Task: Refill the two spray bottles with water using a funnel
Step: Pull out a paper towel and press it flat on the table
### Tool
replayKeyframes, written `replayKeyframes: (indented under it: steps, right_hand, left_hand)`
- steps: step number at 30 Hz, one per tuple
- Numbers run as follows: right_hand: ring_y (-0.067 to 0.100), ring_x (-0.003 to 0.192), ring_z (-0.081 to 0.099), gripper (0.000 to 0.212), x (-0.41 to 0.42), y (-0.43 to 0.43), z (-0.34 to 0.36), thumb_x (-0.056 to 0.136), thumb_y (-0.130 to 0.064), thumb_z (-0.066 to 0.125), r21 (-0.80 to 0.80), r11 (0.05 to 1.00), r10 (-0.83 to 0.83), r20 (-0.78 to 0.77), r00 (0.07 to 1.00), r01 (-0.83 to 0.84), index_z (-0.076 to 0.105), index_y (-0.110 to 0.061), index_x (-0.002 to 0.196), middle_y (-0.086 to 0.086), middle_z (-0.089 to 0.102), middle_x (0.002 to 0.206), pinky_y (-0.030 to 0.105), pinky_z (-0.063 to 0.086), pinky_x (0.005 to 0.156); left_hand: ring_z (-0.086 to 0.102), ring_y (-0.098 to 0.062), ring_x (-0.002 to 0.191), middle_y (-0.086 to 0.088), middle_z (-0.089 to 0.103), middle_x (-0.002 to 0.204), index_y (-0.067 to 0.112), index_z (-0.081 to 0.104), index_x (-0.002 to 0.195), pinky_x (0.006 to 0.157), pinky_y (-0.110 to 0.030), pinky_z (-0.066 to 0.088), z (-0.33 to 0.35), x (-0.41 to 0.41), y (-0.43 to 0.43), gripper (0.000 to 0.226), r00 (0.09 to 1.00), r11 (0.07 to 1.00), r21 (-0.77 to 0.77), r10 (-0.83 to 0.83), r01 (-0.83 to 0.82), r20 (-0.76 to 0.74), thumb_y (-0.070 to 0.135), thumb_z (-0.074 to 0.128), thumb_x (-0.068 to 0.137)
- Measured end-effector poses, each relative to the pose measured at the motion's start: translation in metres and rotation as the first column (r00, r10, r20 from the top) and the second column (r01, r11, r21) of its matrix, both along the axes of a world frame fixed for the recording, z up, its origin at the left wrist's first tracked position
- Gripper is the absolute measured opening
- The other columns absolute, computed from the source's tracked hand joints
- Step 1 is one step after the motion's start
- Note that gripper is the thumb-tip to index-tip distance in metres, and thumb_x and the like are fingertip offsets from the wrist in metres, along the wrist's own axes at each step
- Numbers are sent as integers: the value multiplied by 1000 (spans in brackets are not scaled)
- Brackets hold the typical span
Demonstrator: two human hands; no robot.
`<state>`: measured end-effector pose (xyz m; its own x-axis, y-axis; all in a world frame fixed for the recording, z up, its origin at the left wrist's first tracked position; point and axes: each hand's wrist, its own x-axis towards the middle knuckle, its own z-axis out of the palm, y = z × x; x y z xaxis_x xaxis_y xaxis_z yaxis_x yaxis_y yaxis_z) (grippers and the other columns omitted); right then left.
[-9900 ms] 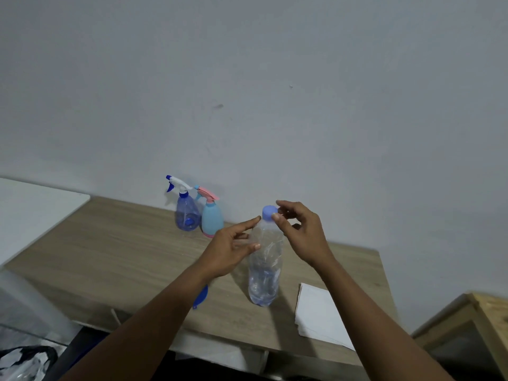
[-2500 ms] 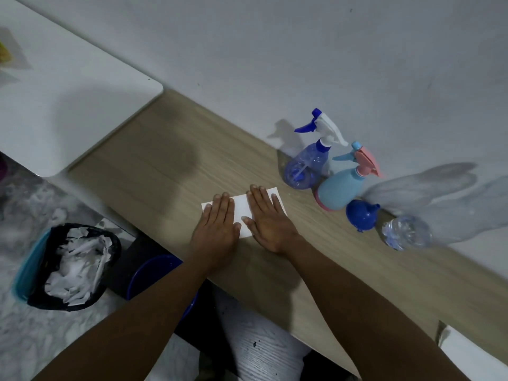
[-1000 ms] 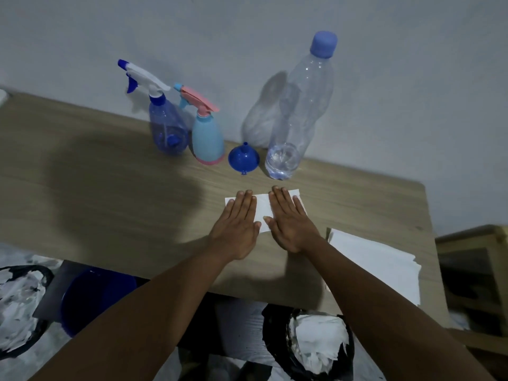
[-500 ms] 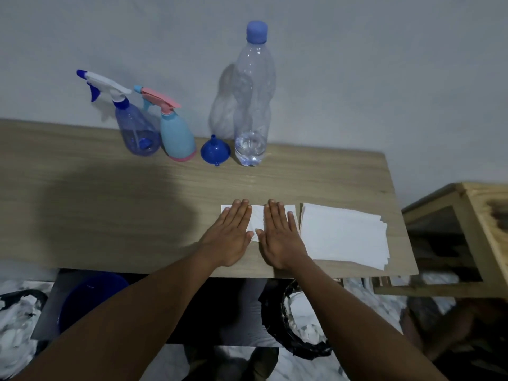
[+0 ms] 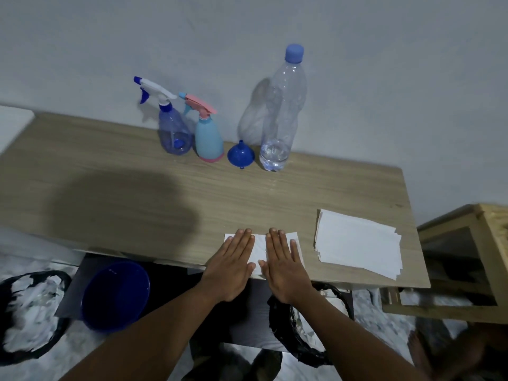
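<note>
Your left hand [image 5: 232, 266] and right hand [image 5: 283, 266] lie flat, grip empty, on a paper sheet [image 5: 258, 250] at the tabletop [image 5: 110, 188] near edge; spray bottles [image 5: 176, 132], funnel [image 5: 241, 155] stand along the wall edge, bare wood between

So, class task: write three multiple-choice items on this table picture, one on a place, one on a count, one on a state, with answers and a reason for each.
1. Where is the blue funnel?
A. Between the pale blue spray bottle and the water bottle
B. On the paper stack
C. In the bucket

2. How many spray bottles stand on the table?
A. One
B. Two
C. Four

3. What is the state of the water bottle?
A. Lying down, uncapped
B. Upright, full
C. Upright, capped, little water

Answers: 1 A, it sits upside down between them. 2 B, the clear blue one and the pale blue one. 3 C, the blue cap is on and water shows only at the bottom.
</note>
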<state>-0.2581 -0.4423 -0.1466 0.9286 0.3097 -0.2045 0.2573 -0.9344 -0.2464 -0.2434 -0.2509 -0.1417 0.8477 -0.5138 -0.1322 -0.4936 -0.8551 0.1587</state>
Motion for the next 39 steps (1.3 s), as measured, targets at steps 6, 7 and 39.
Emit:
replayKeyframes:
  steps: [6,7,39]
  right_hand:
    - [29,155,-3,69,11,32,-1,105,-48,5,-46,986,158,5,988,-157,7,-4,158,11,-2,167,48,1,121]
    - [29,155,0,68,17,40,0,106,-47,9,-53,982,181,7,983,-181,9,-4,158,11,0,167,48,3,121]
    - [24,155,-9,68,234,283,7,106,-43,24,129,953,283,-48,958,-275,1,-7,159,9,-5,168,48,-4,125]
  left_hand:
    - [12,-24,152,-15,21,162,1,25,152,119,-39,10,-1,-15,33,65,987,988,-14,154,-154,-54,38,32,99]
    - [11,-23,152,-15,21,162,1,24,153,119,-39,11,-2,-15,40,66,980,981,-20,189,-191,-59,38,33,99]
    - [-15,-18,151,-7,-8,165,9,-2,156,123,-37,-4,-9,161,284,75,943,932,-146,322,-332,-87,55,2,97]
